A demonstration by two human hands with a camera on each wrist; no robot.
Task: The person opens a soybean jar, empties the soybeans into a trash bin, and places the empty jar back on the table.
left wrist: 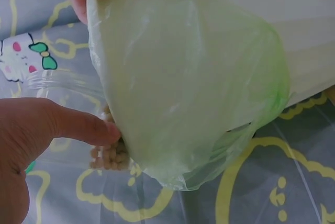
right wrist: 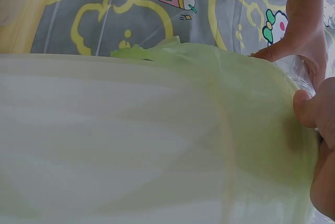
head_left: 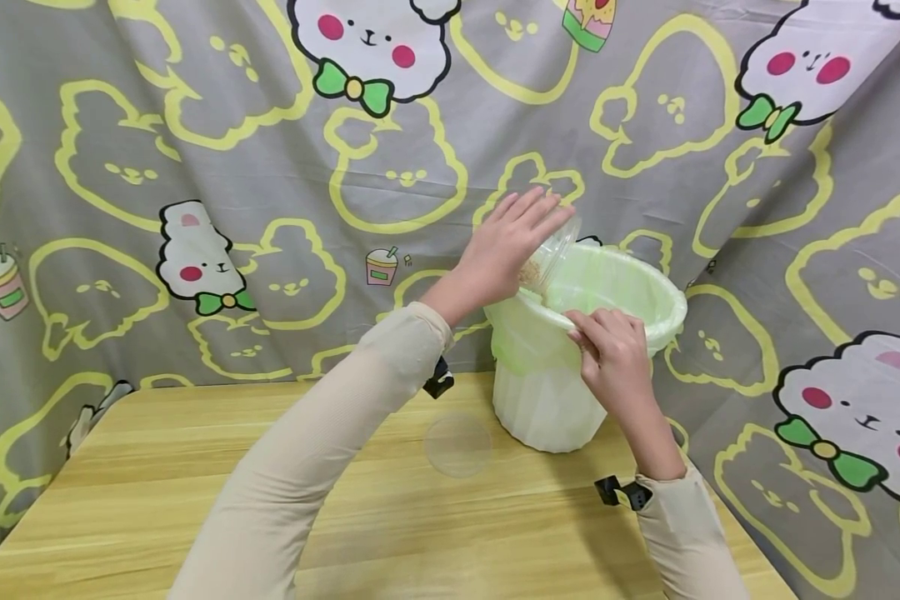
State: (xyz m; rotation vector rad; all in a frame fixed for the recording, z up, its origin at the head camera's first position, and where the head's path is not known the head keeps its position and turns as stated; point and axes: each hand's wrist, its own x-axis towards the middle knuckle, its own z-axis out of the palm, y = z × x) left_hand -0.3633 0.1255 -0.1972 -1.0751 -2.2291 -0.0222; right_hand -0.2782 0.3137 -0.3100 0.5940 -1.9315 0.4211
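Observation:
My left hand [head_left: 504,246] holds a clear plastic jar [head_left: 561,250], tilted at the left rim of a white trash bin [head_left: 547,408]. Beige pellets [left wrist: 110,157] lie inside the jar by its mouth, and the left thumb rests along its side in the left wrist view. A pale green trash bag [head_left: 607,283] lines the bin and folds over its rim. With thumb and curled fingers, my right hand [head_left: 613,350] grips the bag-covered near rim. The bin's bottom is hidden from the head view.
A clear round lid [head_left: 457,444] lies flat on the wooden table [head_left: 360,533], left of the bin. Close behind the bin hangs a grey patterned curtain [head_left: 270,183], which also runs along the right side.

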